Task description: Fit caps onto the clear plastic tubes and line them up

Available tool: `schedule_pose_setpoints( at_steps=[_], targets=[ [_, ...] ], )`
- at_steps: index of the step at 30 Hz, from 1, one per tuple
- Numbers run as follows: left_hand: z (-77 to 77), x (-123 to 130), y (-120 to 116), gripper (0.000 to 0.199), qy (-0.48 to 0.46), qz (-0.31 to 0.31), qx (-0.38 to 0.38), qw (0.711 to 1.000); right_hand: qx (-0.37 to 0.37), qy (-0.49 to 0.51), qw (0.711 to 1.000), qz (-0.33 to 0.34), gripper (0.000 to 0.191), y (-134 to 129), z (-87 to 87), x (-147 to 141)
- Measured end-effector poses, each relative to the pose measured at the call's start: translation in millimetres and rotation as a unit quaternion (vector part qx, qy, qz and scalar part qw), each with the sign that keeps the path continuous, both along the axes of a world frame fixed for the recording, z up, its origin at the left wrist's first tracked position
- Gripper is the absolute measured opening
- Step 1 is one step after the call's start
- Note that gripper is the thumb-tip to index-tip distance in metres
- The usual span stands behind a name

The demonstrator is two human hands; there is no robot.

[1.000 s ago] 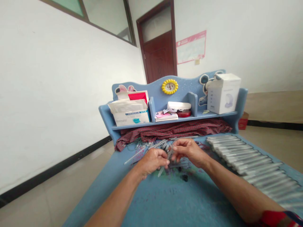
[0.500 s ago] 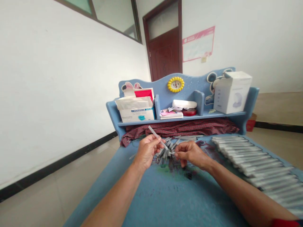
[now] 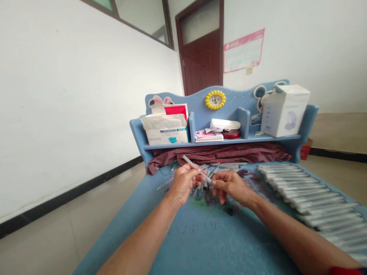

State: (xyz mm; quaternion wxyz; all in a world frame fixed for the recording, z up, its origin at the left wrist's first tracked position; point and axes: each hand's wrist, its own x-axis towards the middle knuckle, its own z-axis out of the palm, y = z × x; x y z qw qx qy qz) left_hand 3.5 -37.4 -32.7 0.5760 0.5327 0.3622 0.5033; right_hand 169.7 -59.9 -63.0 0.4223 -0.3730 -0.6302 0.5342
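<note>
My left hand point(image 3: 183, 184) is closed on a whitish translucent pen tube point(image 3: 190, 162), which slants down to the right. The tube's lower end meets the pinched fingertips of my right hand point(image 3: 229, 185); any small part between them is too small to make out. Behind and below the hands lies a loose pile of grey and clear pen parts point(image 3: 204, 186), partly hidden by the fingers. At the right, many whitish pens point(image 3: 309, 194) lie side by side in a long row on the blue table point(image 3: 212, 240).
A blue shelf point(image 3: 172, 146) at the table's back holds a mask box point(image 3: 169, 136), papers, a red round case point(image 3: 231, 134) and a white box point(image 3: 283, 112). Checked cloth point(image 3: 218, 152) lies beneath it. A small black piece point(image 3: 229, 211) lies near my right hand.
My hands have come closer together, and the tube's lower end now meets my right fingertips. My left hand has shifted slightly right. The view has moved a little.
</note>
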Motion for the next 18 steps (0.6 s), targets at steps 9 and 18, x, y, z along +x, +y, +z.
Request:
schedule_pose_setpoints(
  at_steps=[9,18],
  targets=[
    [-2.8,-0.6,1.9,0.015,-0.042,-0.021,-0.047,0.998,0.006,0.009,1.000,-0.014,0.030,0.1,-3.1,-1.0],
    [1.9,-3.1,5.3,0.013,-0.042,0.022,-0.045,0.998,0.016,-0.039,0.999,-0.017,0.023,2.9,0.5,4.2]
  ],
)
